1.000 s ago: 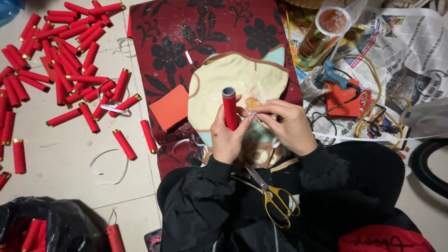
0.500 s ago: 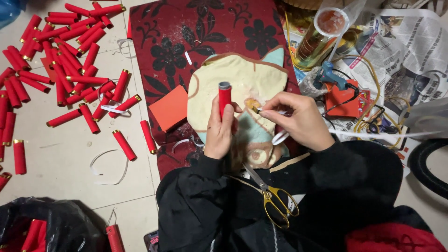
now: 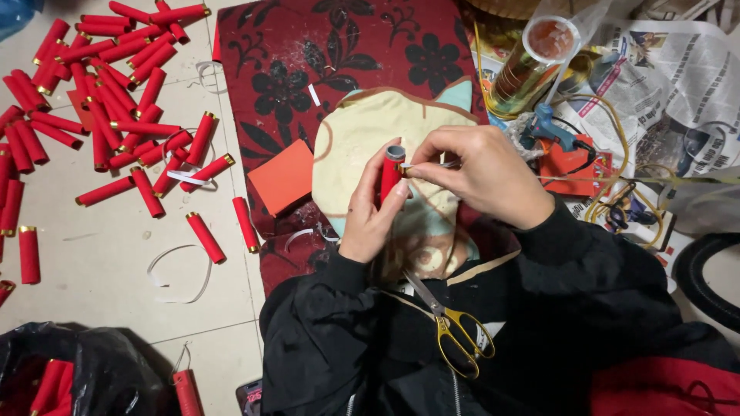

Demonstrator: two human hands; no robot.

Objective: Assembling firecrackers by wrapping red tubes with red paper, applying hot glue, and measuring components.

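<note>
Red tubes (image 3: 116,115) lie scattered on the floor at left. Further right, the left hand (image 3: 370,219) grips one upright red tube (image 3: 390,176) over a cream cushion (image 3: 362,139); the right hand (image 3: 482,173) pinches a thin white strip (image 3: 428,166) against its top. Scissors (image 3: 455,331) rest on the lap.

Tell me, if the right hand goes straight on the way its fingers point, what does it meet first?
Probably the red tube in the left hand: the right hand points left, its fingertips already at the tube's top.

My left hand (image 3: 370,219) is curled closed, thumb up. My right hand (image 3: 482,173) pinches with thumb and forefinger just beside that grip, wrists well apart.
</note>
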